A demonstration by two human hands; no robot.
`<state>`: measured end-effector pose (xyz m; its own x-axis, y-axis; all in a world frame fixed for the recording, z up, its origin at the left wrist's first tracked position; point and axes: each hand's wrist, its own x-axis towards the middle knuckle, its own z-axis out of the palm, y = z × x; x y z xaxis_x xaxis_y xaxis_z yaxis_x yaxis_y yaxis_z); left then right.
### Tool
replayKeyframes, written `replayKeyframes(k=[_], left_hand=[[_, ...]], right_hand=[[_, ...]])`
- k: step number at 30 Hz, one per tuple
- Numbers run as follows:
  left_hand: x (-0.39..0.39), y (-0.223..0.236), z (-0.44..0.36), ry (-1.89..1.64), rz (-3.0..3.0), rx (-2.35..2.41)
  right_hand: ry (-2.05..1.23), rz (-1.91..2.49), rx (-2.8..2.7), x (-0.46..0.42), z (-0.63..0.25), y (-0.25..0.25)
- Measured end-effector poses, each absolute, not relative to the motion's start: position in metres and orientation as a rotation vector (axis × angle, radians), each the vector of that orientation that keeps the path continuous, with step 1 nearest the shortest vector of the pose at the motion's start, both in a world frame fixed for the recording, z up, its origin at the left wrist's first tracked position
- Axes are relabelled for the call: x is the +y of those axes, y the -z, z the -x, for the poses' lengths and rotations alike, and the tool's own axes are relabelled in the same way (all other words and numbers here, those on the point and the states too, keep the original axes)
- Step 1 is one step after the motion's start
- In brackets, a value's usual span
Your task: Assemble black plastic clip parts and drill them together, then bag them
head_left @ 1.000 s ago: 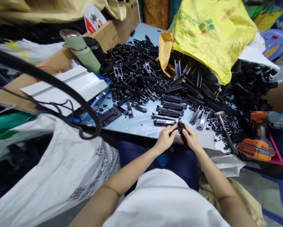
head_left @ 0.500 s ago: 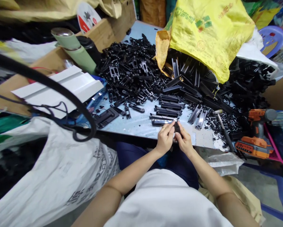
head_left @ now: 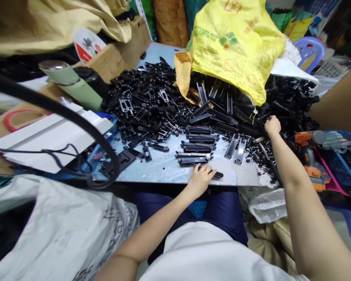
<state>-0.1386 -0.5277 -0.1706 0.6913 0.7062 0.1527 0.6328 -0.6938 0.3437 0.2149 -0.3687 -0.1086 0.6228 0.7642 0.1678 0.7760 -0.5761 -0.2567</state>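
Note:
My left hand (head_left: 200,178) lies near the table's front edge with its fingers on a long black plastic part (head_left: 215,174) that rests flat on the table. Just beyond it, several like black parts (head_left: 196,148) lie stacked in rows. My right hand (head_left: 272,125) is stretched out to the far right, its fingers curled down into the heap of black parts (head_left: 289,105) below the yellow sack (head_left: 236,43). What the right fingers hold, if anything, is hidden.
A large pile of small black pieces (head_left: 146,105) covers the table's middle left. An orange cordless drill (head_left: 310,156) lies at the right edge. A green flask (head_left: 70,84), white boards (head_left: 46,136), a black cable (head_left: 99,144) and a white sack (head_left: 61,230) are on the left.
Both hands were together at the front edge on one black part. Now the left hand has laid that part on the table and the right hand has reached out to the right heap.

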Motion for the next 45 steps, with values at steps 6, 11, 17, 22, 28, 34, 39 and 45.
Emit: replayKeyframes(k=[6, 11, 17, 22, 28, 34, 39, 45], left_hand=[[-0.516, 0.164, 0.142, -0.221, -2.76, 1.084], [-0.519, 0.165, 0.151, -0.237, -2.73, 1.091], [-0.522, 0.166, 0.148, -0.168, -2.729, 1.124], [-0.522, 0.162, 0.148, -0.188, -2.63, 1.19], [-0.521, 0.158, 0.145, -0.16, -2.559, 1.185], [-0.52, 0.159, 0.142, -0.171, -2.56, 1.205], [-0.519, 0.165, 0.141, -0.246, -2.54, 1.235], [-0.519, 0.169, 0.14, -0.26, -2.554, 1.226]], right_hand=[[0.026, 2.723, -1.393, -0.352, -0.255, 0.115], [0.102, 2.722, -1.52, -0.353, -0.27, 0.116], [-0.067, 2.579, -1.48, -0.367, -0.259, 0.103], [0.278, 2.338, -1.439, -0.379, -0.259, 0.078], [0.052, 2.591, -1.453, -0.377, -0.254, 0.077], [-0.257, 2.578, -1.428, -0.365, -0.246, 0.097], [-0.337, 2.503, -1.476, -0.37, -0.247, 0.095], [-0.29, 2.481, -1.481, -0.375, -0.241, 0.099]])
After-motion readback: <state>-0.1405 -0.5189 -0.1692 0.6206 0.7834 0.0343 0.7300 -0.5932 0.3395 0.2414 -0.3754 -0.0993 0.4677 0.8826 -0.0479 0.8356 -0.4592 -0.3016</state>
